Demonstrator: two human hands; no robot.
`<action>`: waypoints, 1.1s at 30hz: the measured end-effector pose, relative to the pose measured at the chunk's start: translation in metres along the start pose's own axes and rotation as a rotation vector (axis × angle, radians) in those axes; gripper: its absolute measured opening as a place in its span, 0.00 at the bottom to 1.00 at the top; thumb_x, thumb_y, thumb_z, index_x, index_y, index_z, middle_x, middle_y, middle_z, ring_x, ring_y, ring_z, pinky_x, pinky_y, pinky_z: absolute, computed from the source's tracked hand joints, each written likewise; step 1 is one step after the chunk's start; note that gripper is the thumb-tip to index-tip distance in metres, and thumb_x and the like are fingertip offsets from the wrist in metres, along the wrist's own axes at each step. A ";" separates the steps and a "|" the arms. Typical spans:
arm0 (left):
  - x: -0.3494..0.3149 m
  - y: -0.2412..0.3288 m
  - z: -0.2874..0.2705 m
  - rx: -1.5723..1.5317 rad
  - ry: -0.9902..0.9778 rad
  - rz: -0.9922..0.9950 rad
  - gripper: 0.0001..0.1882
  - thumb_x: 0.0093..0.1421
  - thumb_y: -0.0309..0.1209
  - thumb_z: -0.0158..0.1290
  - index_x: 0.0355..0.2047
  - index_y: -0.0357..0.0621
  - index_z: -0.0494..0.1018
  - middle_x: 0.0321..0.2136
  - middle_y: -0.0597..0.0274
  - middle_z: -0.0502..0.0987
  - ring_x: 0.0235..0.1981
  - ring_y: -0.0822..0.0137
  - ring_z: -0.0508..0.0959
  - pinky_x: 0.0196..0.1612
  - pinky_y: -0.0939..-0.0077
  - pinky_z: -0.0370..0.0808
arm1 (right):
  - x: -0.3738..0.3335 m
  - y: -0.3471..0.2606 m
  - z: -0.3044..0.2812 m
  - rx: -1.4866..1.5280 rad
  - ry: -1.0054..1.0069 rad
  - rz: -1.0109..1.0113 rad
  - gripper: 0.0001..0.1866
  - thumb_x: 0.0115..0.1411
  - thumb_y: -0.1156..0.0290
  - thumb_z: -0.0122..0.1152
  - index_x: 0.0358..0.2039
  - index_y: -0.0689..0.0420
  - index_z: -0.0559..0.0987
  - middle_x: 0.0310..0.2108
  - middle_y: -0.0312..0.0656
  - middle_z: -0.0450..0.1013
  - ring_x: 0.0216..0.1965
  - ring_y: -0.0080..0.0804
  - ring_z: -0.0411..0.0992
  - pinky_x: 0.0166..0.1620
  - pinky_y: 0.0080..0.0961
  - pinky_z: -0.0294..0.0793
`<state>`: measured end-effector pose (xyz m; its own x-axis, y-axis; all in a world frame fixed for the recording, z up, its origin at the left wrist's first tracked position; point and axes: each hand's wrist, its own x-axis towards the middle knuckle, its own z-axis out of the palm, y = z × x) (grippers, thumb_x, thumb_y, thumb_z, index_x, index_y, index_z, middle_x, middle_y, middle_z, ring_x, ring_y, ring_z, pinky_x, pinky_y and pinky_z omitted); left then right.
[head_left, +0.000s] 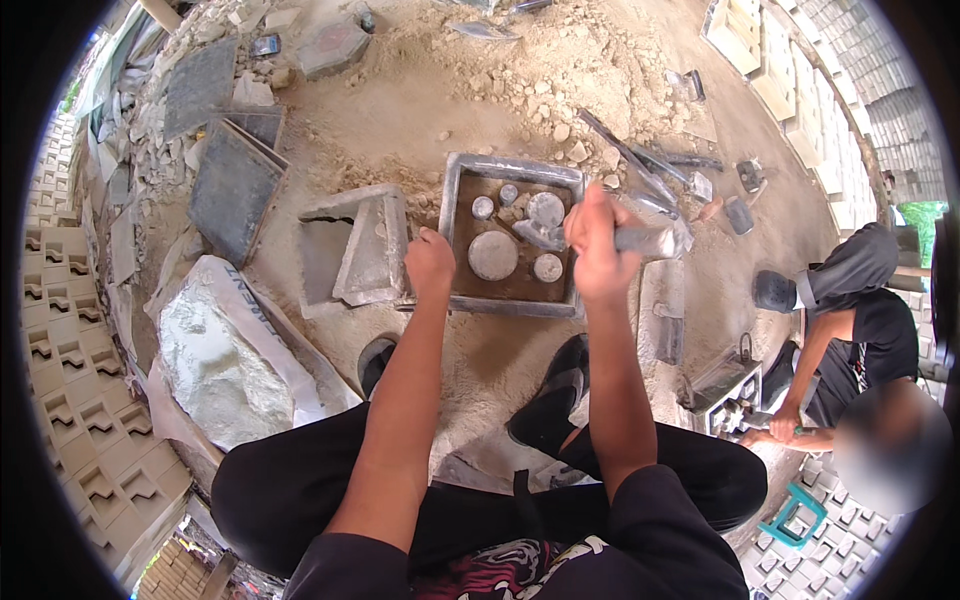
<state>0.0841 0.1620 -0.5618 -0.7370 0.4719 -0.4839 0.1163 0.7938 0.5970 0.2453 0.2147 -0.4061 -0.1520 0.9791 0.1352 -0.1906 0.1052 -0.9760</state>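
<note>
Between my feet lies a square metal mould frame (515, 165), with several round grey discs of different sizes inside, the largest disc (493, 256) at its lower left. My left hand (430, 262) is closed in a fist at the frame's left side; what it grips, if anything, is hidden. Above the frame's right side, my right hand (600, 245) is closed around a thick grey tool (650, 240), blurred, whose kind I cannot make out. Left of my left hand, a grey slab (372, 255) lies tilted over a square grey block (318, 270).
An opened bag of pale powder (215, 350) stands at the left, near dark flat plates (235, 190). Loose sandy rubble (540, 80) covers the far ground. Metal bars (635, 155) lie at right. Another person's hands (785, 425) work at a metal mould (725, 395), near a teal stool (795, 515).
</note>
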 end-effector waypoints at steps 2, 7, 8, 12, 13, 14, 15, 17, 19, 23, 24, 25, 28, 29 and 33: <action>-0.004 0.010 0.004 -0.007 -0.013 -0.001 0.31 0.64 0.44 0.33 0.35 0.23 0.75 0.37 0.27 0.75 0.43 0.34 0.74 0.50 0.48 0.69 | -0.005 0.042 -0.017 -0.162 0.019 -0.189 0.22 0.66 0.66 0.52 0.13 0.56 0.67 0.11 0.27 0.57 0.14 0.14 0.52 0.19 0.19 0.49; 0.002 0.002 0.001 0.006 -0.012 0.036 0.31 0.64 0.44 0.33 0.35 0.23 0.75 0.37 0.28 0.75 0.43 0.33 0.74 0.51 0.48 0.68 | 0.010 0.010 -0.006 0.053 0.077 0.036 0.21 0.65 0.68 0.52 0.14 0.55 0.68 0.11 0.27 0.56 0.14 0.14 0.52 0.19 0.20 0.48; 0.002 0.001 0.002 0.003 -0.019 0.042 0.31 0.64 0.44 0.33 0.35 0.23 0.75 0.37 0.28 0.75 0.43 0.33 0.74 0.51 0.48 0.68 | 0.008 0.002 -0.008 0.017 0.068 -0.006 0.22 0.65 0.69 0.50 0.13 0.54 0.65 0.11 0.27 0.55 0.13 0.15 0.51 0.19 0.20 0.48; -0.002 0.006 0.006 -0.007 -0.016 0.027 0.31 0.64 0.44 0.33 0.36 0.24 0.75 0.37 0.28 0.75 0.43 0.34 0.74 0.51 0.48 0.68 | -0.009 0.033 -0.028 -0.105 0.056 -0.109 0.23 0.66 0.69 0.47 0.12 0.52 0.59 0.10 0.28 0.52 0.13 0.17 0.49 0.19 0.22 0.47; 0.000 0.006 0.008 -0.014 -0.017 0.024 0.31 0.64 0.44 0.33 0.36 0.24 0.75 0.37 0.28 0.75 0.44 0.34 0.74 0.51 0.49 0.68 | -0.010 0.055 -0.035 -0.178 0.023 -0.096 0.23 0.66 0.69 0.47 0.12 0.52 0.59 0.11 0.28 0.52 0.13 0.17 0.49 0.19 0.22 0.48; 0.000 0.006 0.007 -0.016 -0.014 0.014 0.31 0.64 0.45 0.33 0.36 0.24 0.75 0.37 0.29 0.75 0.44 0.34 0.74 0.51 0.50 0.67 | -0.008 0.059 -0.030 -0.247 -0.012 -0.075 0.23 0.66 0.69 0.47 0.13 0.53 0.59 0.11 0.28 0.52 0.13 0.17 0.49 0.19 0.22 0.48; 0.000 0.008 0.008 -0.009 -0.019 0.028 0.31 0.64 0.44 0.33 0.36 0.24 0.75 0.37 0.28 0.75 0.44 0.34 0.74 0.51 0.49 0.68 | -0.003 0.057 -0.033 -0.201 0.028 -0.029 0.23 0.67 0.69 0.47 0.13 0.53 0.60 0.11 0.28 0.52 0.13 0.17 0.49 0.20 0.22 0.48; 0.001 0.002 -0.001 0.028 -0.013 0.030 0.31 0.64 0.44 0.33 0.37 0.24 0.75 0.38 0.28 0.74 0.44 0.34 0.74 0.51 0.48 0.68 | 0.003 0.022 -0.009 -0.090 0.098 0.094 0.23 0.67 0.69 0.46 0.13 0.53 0.60 0.11 0.29 0.53 0.14 0.18 0.49 0.20 0.21 0.48; 0.001 0.004 0.000 0.007 -0.015 0.006 0.31 0.64 0.44 0.33 0.37 0.24 0.75 0.38 0.28 0.74 0.44 0.34 0.74 0.51 0.48 0.68 | -0.002 0.008 -0.013 0.006 0.070 -0.050 0.21 0.66 0.67 0.50 0.14 0.54 0.63 0.13 0.27 0.55 0.16 0.15 0.50 0.20 0.20 0.48; -0.002 0.010 0.007 0.003 -0.027 -0.002 0.31 0.64 0.44 0.32 0.37 0.24 0.75 0.39 0.28 0.74 0.45 0.35 0.74 0.51 0.48 0.69 | -0.015 0.078 -0.040 -0.152 0.060 -0.142 0.20 0.66 0.63 0.53 0.17 0.56 0.67 0.14 0.25 0.57 0.17 0.13 0.52 0.20 0.17 0.49; -0.002 0.012 0.007 0.002 -0.031 -0.003 0.31 0.64 0.44 0.32 0.37 0.24 0.75 0.39 0.28 0.74 0.45 0.35 0.74 0.51 0.48 0.69 | -0.009 0.075 -0.037 -0.145 0.060 -0.081 0.20 0.66 0.63 0.53 0.17 0.56 0.67 0.14 0.25 0.57 0.17 0.12 0.52 0.20 0.17 0.50; -0.003 0.011 0.005 0.002 -0.029 -0.006 0.31 0.64 0.44 0.32 0.37 0.24 0.75 0.39 0.28 0.74 0.45 0.35 0.74 0.51 0.48 0.69 | -0.001 0.068 -0.030 -0.132 0.057 -0.020 0.20 0.66 0.63 0.53 0.17 0.57 0.68 0.14 0.25 0.58 0.17 0.12 0.53 0.20 0.17 0.50; 0.002 0.001 0.000 0.013 -0.019 -0.019 0.31 0.64 0.45 0.32 0.37 0.24 0.75 0.39 0.28 0.74 0.45 0.34 0.74 0.51 0.48 0.68 | 0.004 0.024 -0.003 -0.066 0.161 0.066 0.22 0.67 0.63 0.51 0.16 0.56 0.65 0.14 0.27 0.58 0.17 0.14 0.53 0.22 0.18 0.51; 0.003 0.000 0.000 0.012 -0.017 -0.021 0.32 0.64 0.45 0.32 0.37 0.24 0.75 0.39 0.28 0.75 0.45 0.34 0.74 0.51 0.48 0.68 | 0.002 0.010 0.002 -0.055 0.185 0.027 0.22 0.67 0.63 0.50 0.15 0.54 0.63 0.14 0.28 0.58 0.17 0.16 0.53 0.23 0.19 0.52; 0.000 0.005 0.008 0.006 -0.027 0.015 0.31 0.64 0.45 0.33 0.36 0.24 0.75 0.38 0.28 0.74 0.44 0.34 0.74 0.51 0.48 0.68 | -0.013 0.041 -0.007 -0.232 0.247 0.132 0.25 0.68 0.58 0.48 0.14 0.53 0.62 0.14 0.31 0.61 0.17 0.19 0.56 0.25 0.19 0.56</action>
<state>0.0904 0.1692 -0.5636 -0.7172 0.4940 -0.4916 0.1316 0.7887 0.6005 0.2461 0.2078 -0.4489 0.0834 0.9964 -0.0119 0.0446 -0.0157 -0.9989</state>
